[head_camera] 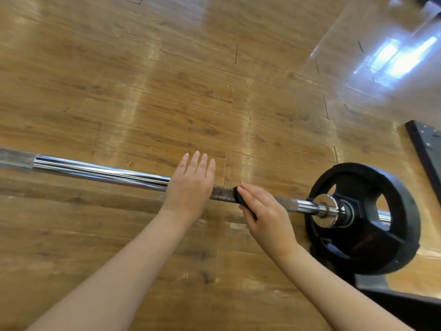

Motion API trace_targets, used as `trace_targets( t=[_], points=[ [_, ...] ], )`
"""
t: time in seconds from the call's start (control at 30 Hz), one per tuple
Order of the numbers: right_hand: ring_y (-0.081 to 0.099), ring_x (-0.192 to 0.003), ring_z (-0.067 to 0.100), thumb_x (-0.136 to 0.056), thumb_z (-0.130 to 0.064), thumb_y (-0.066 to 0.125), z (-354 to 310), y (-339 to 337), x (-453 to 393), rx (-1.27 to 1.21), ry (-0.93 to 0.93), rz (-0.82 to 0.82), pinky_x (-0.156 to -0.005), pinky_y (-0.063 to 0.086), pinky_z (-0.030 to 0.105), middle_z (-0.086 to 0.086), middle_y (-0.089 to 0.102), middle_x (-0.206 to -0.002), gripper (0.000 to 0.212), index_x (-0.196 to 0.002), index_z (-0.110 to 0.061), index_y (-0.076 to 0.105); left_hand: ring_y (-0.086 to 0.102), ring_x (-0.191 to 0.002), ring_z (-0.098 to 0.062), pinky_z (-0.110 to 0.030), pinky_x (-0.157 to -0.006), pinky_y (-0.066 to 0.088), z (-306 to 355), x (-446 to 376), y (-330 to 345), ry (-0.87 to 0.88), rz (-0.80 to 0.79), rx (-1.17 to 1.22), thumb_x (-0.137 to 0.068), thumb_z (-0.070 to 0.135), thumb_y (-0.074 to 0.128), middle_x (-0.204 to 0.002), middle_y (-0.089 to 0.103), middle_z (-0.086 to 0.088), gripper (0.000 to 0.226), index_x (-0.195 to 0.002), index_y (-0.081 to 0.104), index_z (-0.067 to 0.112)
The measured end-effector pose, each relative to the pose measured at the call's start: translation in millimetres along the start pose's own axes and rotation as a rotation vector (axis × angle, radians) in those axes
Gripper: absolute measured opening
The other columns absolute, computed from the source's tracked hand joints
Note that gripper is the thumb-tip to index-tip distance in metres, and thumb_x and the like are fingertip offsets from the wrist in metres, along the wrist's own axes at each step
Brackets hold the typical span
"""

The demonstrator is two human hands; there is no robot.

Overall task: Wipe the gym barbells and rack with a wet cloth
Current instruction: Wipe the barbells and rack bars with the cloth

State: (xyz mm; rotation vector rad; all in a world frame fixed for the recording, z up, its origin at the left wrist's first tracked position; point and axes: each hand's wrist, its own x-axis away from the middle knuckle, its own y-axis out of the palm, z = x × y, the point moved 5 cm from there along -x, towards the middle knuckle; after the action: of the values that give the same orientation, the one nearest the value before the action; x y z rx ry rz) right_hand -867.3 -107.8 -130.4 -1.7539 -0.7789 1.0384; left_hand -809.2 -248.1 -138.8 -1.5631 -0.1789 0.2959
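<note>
A chrome barbell (pixel 102 172) runs from the left edge to the right, with a rough knurled stretch (pixel 223 192) in the middle. A black weight plate (pixel 362 235) sits on its right end. My left hand (pixel 191 185) lies flat on top of the bar with straight fingers pointing away from me. Just to its right, my right hand (pixel 265 213) grips a dark cloth (pixel 238 195) wrapped round the knurled part. Most of the cloth is hidden under my fingers.
A glossy wooden floor (pixel 167 80) lies beneath the bar. A black metal base plate of the rack (pixel 427 149) shows at the right edge. More black rack frame (pixel 393 299) stands below the weight plate at the bottom right.
</note>
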Motion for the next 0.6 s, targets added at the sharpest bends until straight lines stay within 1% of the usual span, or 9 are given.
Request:
trace_targets(
  t=[0.1,0.17,0.23,0.3,0.33,0.4,0.47,0.57,0.6],
  points=[
    [0.063,-0.107,0.027,-0.075,0.009,0.071,35,-19,28,0.067,0.105,0.012,-0.097,0.045,0.037,0.013,0.065,-0.117,0.041,-0.115,-0.001,0.066,0.06,-0.112,-0.036,-0.048,-0.097,0.044,0,3,4,0.052,0.105,-0.009,-0.071,-0.002,0.054,-0.118,0.063,-0.023,0.048,-0.119,0.061,-0.004],
    [0.064,-0.105,0.029,-0.065,0.014,0.077,53,-34,40,0.123,0.195,0.018,-0.099,0.044,0.04,0.014,0.066,-0.115,0.052,-0.113,0.0,0.066,0.06,-0.112,-0.036,-0.048,-0.099,0.042,0,1,3,0.056,0.105,-0.026,-0.073,-0.004,0.057,-0.118,0.062,-0.026,0.046,-0.119,0.06,-0.006],
    [0.066,-0.102,0.029,-0.063,0.015,0.078,57,-38,40,0.149,0.25,0.024,-0.095,0.042,0.043,0.014,0.067,-0.111,0.051,-0.111,0.0,0.068,0.05,-0.124,-0.037,-0.048,-0.109,0.03,2,-2,0,0.038,-0.045,-0.013,-0.077,0.0,0.064,-0.131,0.051,-0.028,0.055,-0.129,0.051,-0.006],
    [0.067,-0.099,0.029,-0.064,0.012,0.079,47,-33,27,0.111,0.225,0.029,-0.094,0.043,0.043,0.014,0.068,-0.109,0.047,-0.108,0.0,0.069,0.023,-0.142,-0.032,-0.044,-0.117,0.007,1,-7,5,0.058,-0.17,-0.05,-0.092,0.006,0.048,-0.151,0.026,-0.022,0.057,-0.145,0.029,0.002],
    [0.066,-0.1,0.028,-0.066,0.01,0.079,38,-27,19,0.075,0.18,0.013,-0.094,0.045,0.042,0.014,0.068,-0.11,0.045,-0.109,0.001,0.069,0.016,-0.144,-0.029,-0.043,-0.117,0.002,-1,-11,5,0.051,-0.245,-0.051,-0.095,0.007,0.042,-0.154,0.02,-0.019,0.056,-0.147,0.024,0.006],
    [0.065,-0.104,0.027,-0.073,0.005,0.075,22,-16,9,0.029,0.066,-0.023,-0.094,0.049,0.039,0.014,0.067,-0.113,0.04,-0.111,0.0,0.067,0.014,-0.145,-0.026,-0.042,-0.118,0.001,-1,-15,3,0.052,-0.282,-0.045,-0.095,0.007,0.042,-0.155,0.018,-0.017,0.056,-0.148,0.023,0.008],
    [0.062,-0.107,0.026,-0.076,0.005,0.071,29,-15,15,0.038,0.028,-0.014,-0.098,0.045,0.035,0.013,0.066,-0.116,0.039,-0.114,0.0,0.066,0.015,-0.145,-0.026,-0.042,-0.118,0.002,-2,-14,5,0.055,-0.273,-0.036,-0.094,0.006,0.046,-0.155,0.019,-0.017,0.06,-0.149,0.021,0.007],
    [0.063,-0.106,0.03,-0.066,0.016,0.076,60,-34,41,0.106,0.147,0.034,-0.102,0.036,0.03,0.015,0.066,-0.115,0.051,-0.114,0.001,0.066,0.016,-0.145,-0.026,-0.041,-0.118,0.002,-1,-10,5,0.052,-0.282,-0.056,-0.093,0.006,0.049,-0.155,0.019,-0.017,0.064,-0.149,0.017,0.006],
    [0.064,-0.104,0.032,-0.064,0.017,0.076,64,-39,45,0.122,0.187,0.048,-0.101,0.038,0.031,0.016,0.066,-0.113,0.051,-0.112,0.001,0.066,0.016,-0.145,-0.026,-0.041,-0.117,0.002,0,-9,5,0.049,-0.292,-0.06,-0.094,0.006,0.048,-0.155,0.019,-0.017,0.064,-0.149,0.017,0.005]
  ],
)
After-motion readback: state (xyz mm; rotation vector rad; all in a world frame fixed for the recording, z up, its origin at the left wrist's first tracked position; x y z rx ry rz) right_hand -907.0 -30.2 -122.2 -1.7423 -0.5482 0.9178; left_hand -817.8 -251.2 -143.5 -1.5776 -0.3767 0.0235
